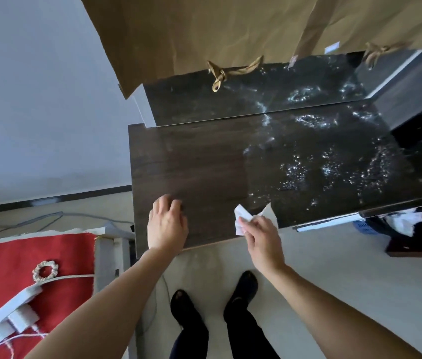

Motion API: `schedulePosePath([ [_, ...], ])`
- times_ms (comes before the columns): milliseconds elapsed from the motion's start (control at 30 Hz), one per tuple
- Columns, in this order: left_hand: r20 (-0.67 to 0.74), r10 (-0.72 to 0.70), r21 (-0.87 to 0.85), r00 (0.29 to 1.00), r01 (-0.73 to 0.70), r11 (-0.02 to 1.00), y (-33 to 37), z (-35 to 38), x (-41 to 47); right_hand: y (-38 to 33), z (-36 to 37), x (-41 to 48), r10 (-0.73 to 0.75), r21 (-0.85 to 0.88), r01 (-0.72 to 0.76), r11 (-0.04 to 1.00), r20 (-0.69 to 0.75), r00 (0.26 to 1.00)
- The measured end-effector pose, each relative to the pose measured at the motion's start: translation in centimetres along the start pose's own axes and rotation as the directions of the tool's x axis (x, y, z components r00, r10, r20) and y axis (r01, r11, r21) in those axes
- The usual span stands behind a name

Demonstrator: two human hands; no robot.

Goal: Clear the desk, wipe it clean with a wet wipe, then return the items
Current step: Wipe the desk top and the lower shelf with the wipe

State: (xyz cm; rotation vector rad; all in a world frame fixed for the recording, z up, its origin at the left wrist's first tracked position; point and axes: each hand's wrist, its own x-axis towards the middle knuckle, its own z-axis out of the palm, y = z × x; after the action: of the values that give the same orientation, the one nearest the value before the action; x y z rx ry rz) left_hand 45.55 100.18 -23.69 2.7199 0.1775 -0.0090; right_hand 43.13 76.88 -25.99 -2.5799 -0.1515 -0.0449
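A dark wooden desk (199,161) fills the middle of the head view; its right half glistens with wet streaks, its left half looks dry. My right hand (261,237) pinches a white wet wipe (243,218) at the desk's front edge. My left hand (167,224) rests on the front left part of the desk, fingers bent down onto the wood, holding nothing.
Brown paper (230,29) with tied strings hangs over the back of the desk. At lower left lies a red cloth (10,257) with a white power strip (7,317), plugs and a ring. A basket with white waste (396,224) stands right, under the desk edge.
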Motion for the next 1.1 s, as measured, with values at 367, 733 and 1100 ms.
schedulePosePath([
  [367,-0.085,-0.242,-0.001,0.966,0.243,0.970,2.6,5.9,1.6,1.0,-0.8,1.9,-0.184,0.027,0.182,0.983,0.117,0.976],
  [733,-0.106,-0.268,0.076,0.958,0.276,0.958,3.0,6.4,1.8,2.4,-0.5,8.1,-0.125,0.025,0.123,0.992,0.118,0.985],
  [1100,-0.077,-0.273,0.122,0.959,0.281,0.952,3.4,5.8,1.9,4.8,-1.3,17.1,0.067,-0.093,-0.062,0.994,0.056,0.996],
])
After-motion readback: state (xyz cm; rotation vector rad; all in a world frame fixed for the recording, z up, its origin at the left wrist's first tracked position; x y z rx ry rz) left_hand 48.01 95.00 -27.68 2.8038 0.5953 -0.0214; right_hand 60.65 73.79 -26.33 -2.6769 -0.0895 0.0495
